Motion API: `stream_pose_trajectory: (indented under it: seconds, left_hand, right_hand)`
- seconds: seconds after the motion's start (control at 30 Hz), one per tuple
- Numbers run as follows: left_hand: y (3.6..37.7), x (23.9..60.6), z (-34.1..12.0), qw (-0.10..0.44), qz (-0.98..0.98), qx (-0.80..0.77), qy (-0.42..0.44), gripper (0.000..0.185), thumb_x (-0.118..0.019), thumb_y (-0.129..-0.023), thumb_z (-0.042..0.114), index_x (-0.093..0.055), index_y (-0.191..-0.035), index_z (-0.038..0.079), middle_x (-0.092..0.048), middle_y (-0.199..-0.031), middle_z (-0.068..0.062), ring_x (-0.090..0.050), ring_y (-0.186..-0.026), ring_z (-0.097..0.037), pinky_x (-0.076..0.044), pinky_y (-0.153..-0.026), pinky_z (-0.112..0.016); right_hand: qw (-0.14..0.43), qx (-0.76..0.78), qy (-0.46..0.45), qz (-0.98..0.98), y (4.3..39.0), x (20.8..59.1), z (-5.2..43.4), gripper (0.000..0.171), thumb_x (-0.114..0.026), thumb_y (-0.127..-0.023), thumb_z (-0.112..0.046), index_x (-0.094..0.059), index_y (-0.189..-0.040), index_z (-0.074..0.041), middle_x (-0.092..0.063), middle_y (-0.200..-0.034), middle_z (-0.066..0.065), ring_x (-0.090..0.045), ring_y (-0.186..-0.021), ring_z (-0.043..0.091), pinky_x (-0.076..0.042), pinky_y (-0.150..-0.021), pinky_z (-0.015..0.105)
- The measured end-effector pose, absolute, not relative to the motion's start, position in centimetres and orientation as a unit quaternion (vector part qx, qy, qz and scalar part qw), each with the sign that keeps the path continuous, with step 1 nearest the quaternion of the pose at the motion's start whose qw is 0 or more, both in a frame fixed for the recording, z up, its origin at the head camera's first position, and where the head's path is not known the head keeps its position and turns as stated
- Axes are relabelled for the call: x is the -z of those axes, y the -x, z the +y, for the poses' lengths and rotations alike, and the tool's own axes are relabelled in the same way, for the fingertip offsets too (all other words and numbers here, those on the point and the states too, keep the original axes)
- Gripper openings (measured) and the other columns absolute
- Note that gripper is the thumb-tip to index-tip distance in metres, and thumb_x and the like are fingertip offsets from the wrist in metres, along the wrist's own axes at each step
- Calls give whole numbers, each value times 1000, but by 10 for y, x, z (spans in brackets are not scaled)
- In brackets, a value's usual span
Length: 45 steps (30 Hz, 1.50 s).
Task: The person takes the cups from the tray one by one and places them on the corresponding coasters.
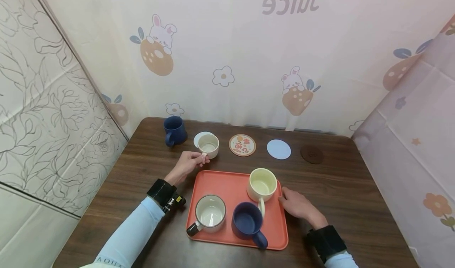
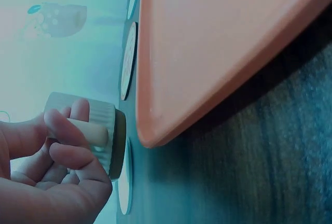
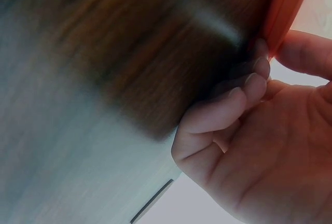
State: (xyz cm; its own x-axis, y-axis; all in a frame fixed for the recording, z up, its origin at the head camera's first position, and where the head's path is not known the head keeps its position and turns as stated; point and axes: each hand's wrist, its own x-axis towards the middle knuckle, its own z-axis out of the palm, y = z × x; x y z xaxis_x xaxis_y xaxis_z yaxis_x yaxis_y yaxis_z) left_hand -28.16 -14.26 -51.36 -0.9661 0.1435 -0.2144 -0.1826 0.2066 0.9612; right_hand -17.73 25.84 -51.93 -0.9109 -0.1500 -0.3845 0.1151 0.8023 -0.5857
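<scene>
Lit softly and evenly in the head view, brightest across the far curtain, with a greyish sheen on the near counter and soft shadow beside the left sleeve. Tinted blue-green in the left wrist view, hazy toward the curtain, dark and grainy along the tray. Dim and smeared in the right wrist view, streaked with pale glare on the counter, bleached white behind the right fingers.

The left sleeve is light blue with dark lettering; its black wristband bears a yellow-marked gadget. The right sleeve matches.
</scene>
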Motion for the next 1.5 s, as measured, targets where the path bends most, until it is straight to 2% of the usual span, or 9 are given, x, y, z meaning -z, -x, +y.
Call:
stream_pose_trajectory:
  seconds: [0.17,0.33,0.6,0.83,1.07,1.33,1.5]
  left_hand:
    - [285,516,-141,113,759,-641,28,24,-62,-108,18,-79,-110,1,-75,-107,-16,-59,-90,-23,-45,-92,-43]
    - [289,519,-141,101,757,-645,23,24,-62,-109,16,-79,-108,-1,-76,-103,-13,-60,-87,-21,-47,-89,-43]
    - [295,523,-141,86,760,-644,22,24,-61,-109,16,-78,-108,-1,-75,-106,-17,-58,-86,-20,-46,-84,-39]
    - [303,525,-141,72,761,-644,26,24,-61,-109,16,-78,-111,-2,-75,-104,-14,-59,-89,-21,-49,-91,-43]
    - [308,527,-139,50,766,-640,30,25,-60,-109,15,-77,-112,-2,-74,-105,-13,-59,-91,-21,-47,-86,-35]
    - [319,531,-137,34,773,-632,37,28,-60,-110,21,-78,-111,-1,-74,-105,-12,-58,-93,-23,-44,-82,-31]
    - [323,533,-136,25,773,-633,35,27,-59,-110,19,-77,-110,-2,-74,-105,-13,-58,-92,-23,-45,-83,-31]
  right_hand:
    - [210,318,5,925,177,520,258,20,-56,-108,-23,-62,-116,-6,-60,-87,6,-58,-78,23,-49,-71,38]
    - [200,315,17,928,177,521,258,17,-56,-108,-21,-62,-113,-7,-58,-84,6,-57,-76,22,-48,-68,37]
    - [196,317,25,928,176,522,258,17,-56,-108,-21,-61,-113,-6,-58,-84,5,-58,-74,21,-49,-68,37]
    - [196,322,23,926,176,521,257,16,-57,-108,-21,-62,-113,-6,-59,-84,5,-58,-75,22,-50,-69,37]
    - [199,325,17,924,175,521,257,18,-57,-108,-22,-62,-115,-6,-59,-85,5,-59,-75,22,-50,-70,38]
    - [198,319,16,927,175,521,257,21,-56,-108,-24,-61,-117,-6,-59,-85,5,-58,-76,21,-50,-70,38]
    - [198,320,13,926,174,520,257,20,-56,-108,-23,-62,-118,-6,-59,-85,5,-59,-76,22,-50,-70,37]
